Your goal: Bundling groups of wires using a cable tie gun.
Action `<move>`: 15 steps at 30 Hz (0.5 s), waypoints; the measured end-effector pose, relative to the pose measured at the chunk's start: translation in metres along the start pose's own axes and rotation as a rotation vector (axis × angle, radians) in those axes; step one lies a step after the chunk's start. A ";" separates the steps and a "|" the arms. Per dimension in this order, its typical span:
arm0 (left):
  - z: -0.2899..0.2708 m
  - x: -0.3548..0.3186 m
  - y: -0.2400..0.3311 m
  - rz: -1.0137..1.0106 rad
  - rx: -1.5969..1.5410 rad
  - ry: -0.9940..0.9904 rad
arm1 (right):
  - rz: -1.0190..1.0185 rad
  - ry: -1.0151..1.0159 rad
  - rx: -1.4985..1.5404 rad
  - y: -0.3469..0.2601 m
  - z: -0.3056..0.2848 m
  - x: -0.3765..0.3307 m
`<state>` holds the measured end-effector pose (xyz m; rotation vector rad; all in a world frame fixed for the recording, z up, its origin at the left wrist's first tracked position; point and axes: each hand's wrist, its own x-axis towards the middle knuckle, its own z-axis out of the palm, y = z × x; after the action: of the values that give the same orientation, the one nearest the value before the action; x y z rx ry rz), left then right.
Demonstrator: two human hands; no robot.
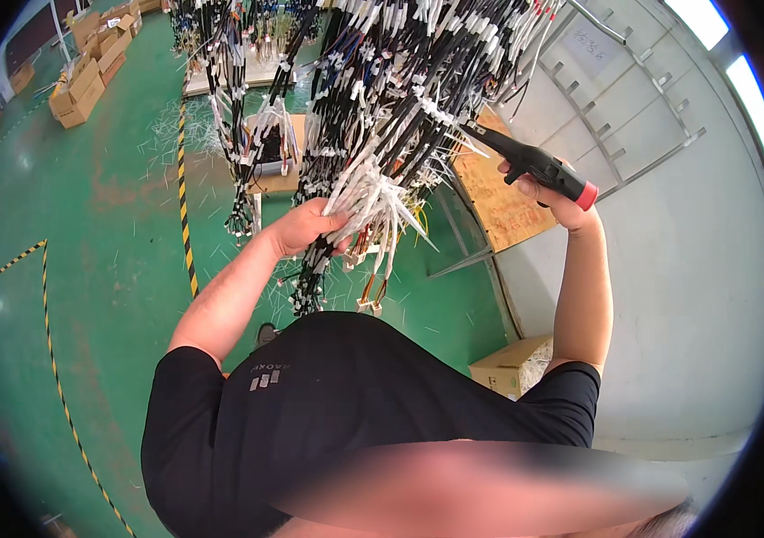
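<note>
My right hand [554,193] is closed round a black cable tie gun [539,166] with a red rear end. The gun's narrow nose reaches up and left to the hanging wire harnesses [382,76], beside white ties round a black bundle. Whether the nose grips a tie is too small to tell. Lower and to the left, my left hand [308,226] is closed on a splayed bunch of white strips [371,204], which look like cable ties. Dark wires with small connectors hang below that hand. My left fingertips are partly hidden by the strips.
A wooden board [500,193] stands behind the harnesses at right, near a metal wall rack [615,148]. An open cardboard box [509,369] sits by my right side. More cardboard boxes [79,94] stand at far left. Offcuts litter the green floor [122,251], marked with yellow-black tape.
</note>
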<state>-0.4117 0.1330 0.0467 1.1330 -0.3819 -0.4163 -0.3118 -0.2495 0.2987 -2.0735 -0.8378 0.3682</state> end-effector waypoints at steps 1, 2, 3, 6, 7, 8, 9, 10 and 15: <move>0.001 0.000 0.001 0.001 -0.003 0.000 | -0.004 -0.008 0.006 -0.001 0.000 -0.001; 0.003 -0.001 0.002 -0.004 -0.013 0.007 | -0.009 -0.016 0.013 -0.001 0.000 -0.001; 0.003 -0.001 0.002 -0.008 -0.024 0.015 | -0.007 -0.018 0.011 0.001 0.000 0.000; 0.000 -0.001 -0.002 -0.003 -0.008 0.025 | -0.040 0.015 -0.005 0.006 0.000 0.002; -0.001 -0.001 -0.002 -0.002 -0.010 0.028 | -0.024 0.015 0.002 0.007 0.001 0.002; -0.001 -0.001 -0.001 0.005 0.000 0.015 | -0.008 0.016 0.008 0.007 0.001 0.002; -0.001 -0.001 -0.001 0.012 0.010 0.002 | -0.008 0.013 0.007 0.007 0.001 0.003; 0.002 -0.001 0.001 0.011 0.008 0.002 | -0.012 0.009 0.006 0.008 0.002 0.003; 0.005 -0.001 0.001 -0.010 -0.001 0.028 | -0.041 -0.008 0.016 0.006 0.002 0.005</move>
<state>-0.4145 0.1300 0.0492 1.1394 -0.3514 -0.4084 -0.3069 -0.2476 0.2923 -2.0382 -0.8783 0.3600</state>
